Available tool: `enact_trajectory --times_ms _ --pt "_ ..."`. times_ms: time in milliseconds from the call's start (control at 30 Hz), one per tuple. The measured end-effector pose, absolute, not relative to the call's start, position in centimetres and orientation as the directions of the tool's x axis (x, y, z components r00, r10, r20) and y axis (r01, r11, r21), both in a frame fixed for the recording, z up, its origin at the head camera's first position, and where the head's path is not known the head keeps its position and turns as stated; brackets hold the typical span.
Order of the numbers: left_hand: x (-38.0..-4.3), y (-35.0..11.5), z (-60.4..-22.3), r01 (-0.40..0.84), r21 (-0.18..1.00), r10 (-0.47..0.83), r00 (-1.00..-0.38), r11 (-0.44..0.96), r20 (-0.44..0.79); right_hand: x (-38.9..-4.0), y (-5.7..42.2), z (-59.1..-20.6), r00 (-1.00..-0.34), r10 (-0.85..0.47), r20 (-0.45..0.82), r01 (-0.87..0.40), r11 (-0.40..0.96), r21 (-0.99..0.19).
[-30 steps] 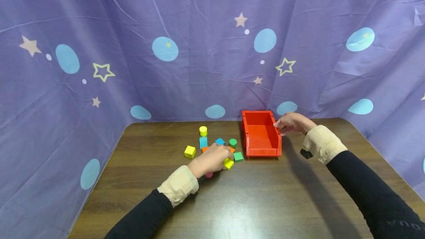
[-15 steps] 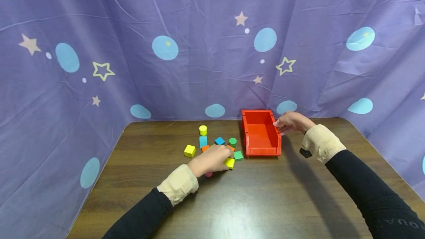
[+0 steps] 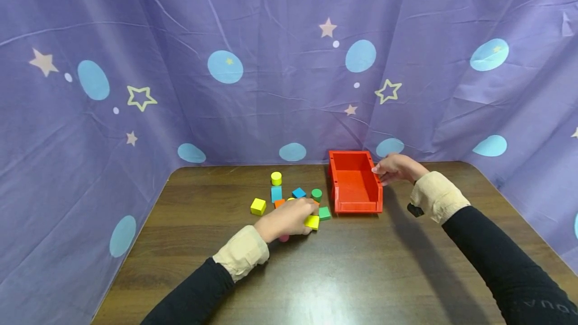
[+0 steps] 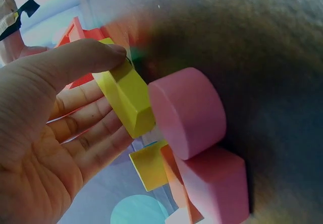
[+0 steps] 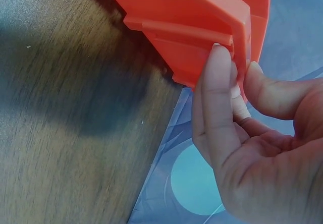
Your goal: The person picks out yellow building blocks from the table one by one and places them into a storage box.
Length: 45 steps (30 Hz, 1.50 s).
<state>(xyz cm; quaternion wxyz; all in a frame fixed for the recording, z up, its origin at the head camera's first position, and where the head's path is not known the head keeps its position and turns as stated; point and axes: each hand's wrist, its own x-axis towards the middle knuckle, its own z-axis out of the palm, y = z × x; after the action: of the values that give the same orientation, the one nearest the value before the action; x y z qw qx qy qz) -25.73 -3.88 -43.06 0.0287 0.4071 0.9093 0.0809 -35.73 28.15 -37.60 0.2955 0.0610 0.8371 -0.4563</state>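
In the head view my left hand is low over a cluster of coloured toy blocks. It pinches a yellow block between thumb and fingers, which the left wrist view shows as a long yellow block. Close by in that view are a pink cylinder and a pink block. My right hand holds the right side wall of a red bin. Seen from the right wrist, its thumb and fingers are on either side of the bin's edge. My left hand hides some blocks.
Around the left hand lie a yellow cube, a yellow cylinder, a light blue block, a blue block, a green cylinder and a green block. A purple curtain hangs behind the wooden table.
The yellow block in my left hand has turned slightly and shifted a little to the right. My right hand and the red bin have stayed in place.
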Motion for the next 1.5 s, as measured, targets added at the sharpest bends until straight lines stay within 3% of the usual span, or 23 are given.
enact_trajectory --times_ms 433,767,1133,1500 --pt "-25.5 -3.7 -41.1 0.751 0.142 0.752 -0.656 0.645 0.058 -35.7 28.3 -37.6 -0.825 -0.177 -0.536 0.350 0.585 -0.732" --pt "-25.3 -2.6 -36.7 0.785 0.066 0.777 -0.619 0.616 0.112 -35.7 28.2 -37.8 -0.824 -0.189 -0.535 0.356 0.560 -0.748" --pt "-25.9 -0.1 -31.1 0.816 0.091 0.800 -0.578 0.572 0.161 -35.8 28.4 -37.8 -0.816 -0.189 -0.546 0.363 0.567 -0.740" --pt "-29.0 3.9 -26.8 0.797 0.150 0.770 -0.604 0.585 0.206 -35.7 28.3 -37.8 -0.826 -0.170 -0.538 0.365 0.567 -0.738"
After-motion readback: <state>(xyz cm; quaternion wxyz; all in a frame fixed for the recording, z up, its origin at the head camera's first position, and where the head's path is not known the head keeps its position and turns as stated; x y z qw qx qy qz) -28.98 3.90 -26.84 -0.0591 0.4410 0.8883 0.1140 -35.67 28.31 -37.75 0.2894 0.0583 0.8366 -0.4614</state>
